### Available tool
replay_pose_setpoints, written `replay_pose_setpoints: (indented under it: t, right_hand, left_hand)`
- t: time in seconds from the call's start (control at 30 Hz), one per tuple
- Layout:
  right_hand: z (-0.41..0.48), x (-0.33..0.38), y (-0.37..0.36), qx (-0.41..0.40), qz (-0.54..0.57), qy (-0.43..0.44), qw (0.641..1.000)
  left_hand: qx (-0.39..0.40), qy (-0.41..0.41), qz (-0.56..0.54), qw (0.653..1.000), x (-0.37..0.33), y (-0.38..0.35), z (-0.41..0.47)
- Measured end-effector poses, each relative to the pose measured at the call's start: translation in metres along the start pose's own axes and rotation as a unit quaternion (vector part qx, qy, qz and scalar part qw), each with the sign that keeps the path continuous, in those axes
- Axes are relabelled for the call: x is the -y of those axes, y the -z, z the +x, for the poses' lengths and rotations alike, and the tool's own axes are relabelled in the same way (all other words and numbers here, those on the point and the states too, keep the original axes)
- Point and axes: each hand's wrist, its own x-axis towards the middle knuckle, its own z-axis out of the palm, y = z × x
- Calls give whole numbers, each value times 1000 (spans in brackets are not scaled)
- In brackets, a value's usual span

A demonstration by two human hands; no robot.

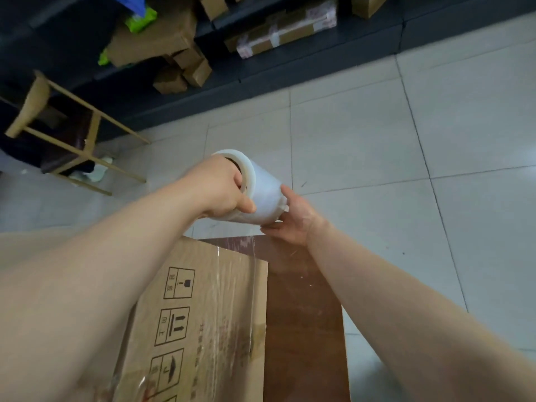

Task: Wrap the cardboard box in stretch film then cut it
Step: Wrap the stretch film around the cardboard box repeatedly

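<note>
Both hands hold a stretch film roll (255, 190) in the air just beyond the far end of the cardboard box (203, 314). The left hand (220, 187) closes its grip on the roll's near end, fingers hooked into the core. The right hand (293, 219) cups the roll's other end from below. Clear film (232, 274) runs down from the roll over the box, which lies on a brown desk (301, 314).

A wooden stool (58, 123) stands on the tiled floor (377, 134) near dark shelves (290, 71) holding parcels (285, 31).
</note>
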Motion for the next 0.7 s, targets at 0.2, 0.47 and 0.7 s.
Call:
replay_pose_setpoints:
  t: [0.2, 0.47, 0.7]
  right_hand:
    - [12, 12, -6, 16, -4, -60, 998]
    - [26, 28, -17, 51, -60, -130, 988]
    - [46, 27, -35, 54, -134, -142, 979]
  left_hand:
    - [6, 170, -326, 930, 0, 15, 14]
    - [71, 279, -436, 853, 13, 23, 34]
    - [18, 254, -212, 943, 21, 24, 46]
